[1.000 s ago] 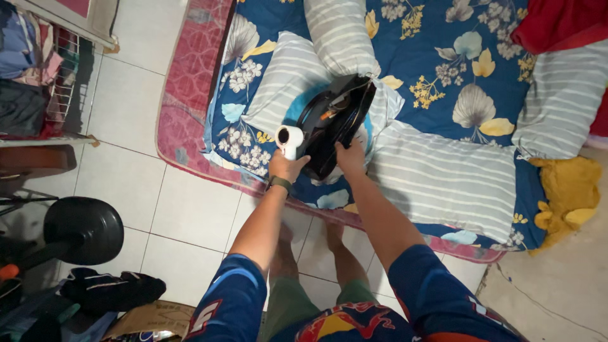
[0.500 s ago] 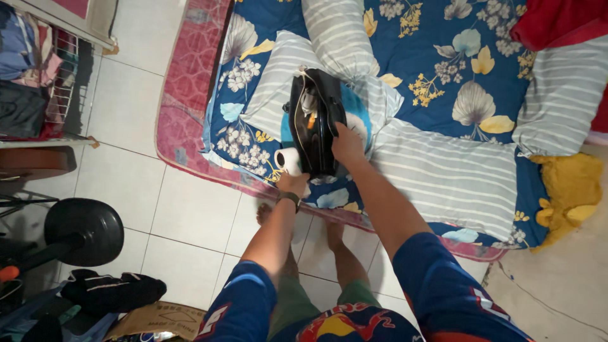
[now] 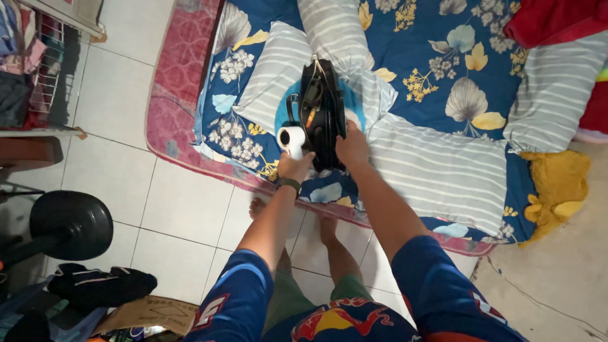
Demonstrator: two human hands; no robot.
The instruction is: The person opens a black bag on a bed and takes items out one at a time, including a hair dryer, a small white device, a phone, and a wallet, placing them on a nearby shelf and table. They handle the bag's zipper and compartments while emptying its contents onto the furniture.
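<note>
One cardboard box on the floor; no signs or screens showed.
A flattened brown cardboard box [image 3: 149,311] lay on the white tiles at the lower left, just beside a dark bundle of clothes, its upper face bearing faint dark print. Part of it was hidden behind the person's blue sleeve at the frame's bottom edge.

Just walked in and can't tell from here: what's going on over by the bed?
A person stands on the tiled floor at the edge of a mattress with a blue flowered sheet. The right hand holds a black bag upright on the bed, its top open. The left hand holds a white roll right beside the bag. Striped pillows lie around it.
</note>
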